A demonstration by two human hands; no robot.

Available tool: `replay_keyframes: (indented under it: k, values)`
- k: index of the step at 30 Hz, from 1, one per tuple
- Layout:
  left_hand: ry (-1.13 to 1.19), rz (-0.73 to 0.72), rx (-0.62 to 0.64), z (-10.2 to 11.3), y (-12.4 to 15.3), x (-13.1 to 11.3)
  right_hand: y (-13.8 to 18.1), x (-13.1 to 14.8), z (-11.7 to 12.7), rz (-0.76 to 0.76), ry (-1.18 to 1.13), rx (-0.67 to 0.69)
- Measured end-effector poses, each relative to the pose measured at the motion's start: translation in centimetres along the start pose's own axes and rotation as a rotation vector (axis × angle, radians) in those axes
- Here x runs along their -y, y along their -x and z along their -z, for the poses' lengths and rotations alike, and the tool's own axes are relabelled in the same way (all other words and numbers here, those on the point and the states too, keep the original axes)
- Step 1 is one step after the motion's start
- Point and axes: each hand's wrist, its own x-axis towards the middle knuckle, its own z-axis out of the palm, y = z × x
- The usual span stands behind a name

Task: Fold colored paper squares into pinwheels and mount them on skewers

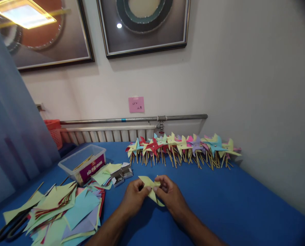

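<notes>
A pale yellow paper pinwheel (pixel 152 195), partly folded, is held between both hands just above the blue table. My left hand (pixel 135 194) pinches its left side, thumb pressed near the middle. My right hand (pixel 171 194) grips the right side, its thumb close to the other thumb. One pointed flap sticks out at the upper left and another hangs down at the lower right. The fingers hide part of the folds, and no stick shows on this piece.
Finished pinwheels (pixel 182 145) on sticks lie along the back. At the left are stacked coloured paper (pixel 83 206), black-handled scissors (pixel 14 222) and a clear plastic box (pixel 82 159) with sticks. A small open box (pixel 118 179) of metal pins sits beyond my left hand on the blue table (pixel 219 201).
</notes>
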Motion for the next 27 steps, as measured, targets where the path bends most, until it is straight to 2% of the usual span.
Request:
replay_keyframes:
  k: [4, 11, 16, 21, 27]
  values:
    - [0.065, 0.083, 0.055, -0.2, 0.1, -0.1, -0.4, -0.5, -0.1, -0.023, -0.100, -0.028]
    - [0.271, 0.154, 0.058, 0.4, 0.0, 0.7, -0.4, -0.4, 0.3, -0.110, -0.208, -0.154]
    - [0.210, 0.178, 0.059, 0.1, -0.1, 1.0, -0.6, -0.9, 0.4, -0.148, -0.255, -0.215]
    - [0.186, 0.213, -0.007, -0.1, -0.4, 1.1, -0.3, -0.5, 0.2, -0.141, -0.259, -0.218]
    - [0.191, 0.182, -0.048, 0.1, -0.6, 1.3, -0.1, -0.8, -0.2, -0.135, -0.325, -0.218]
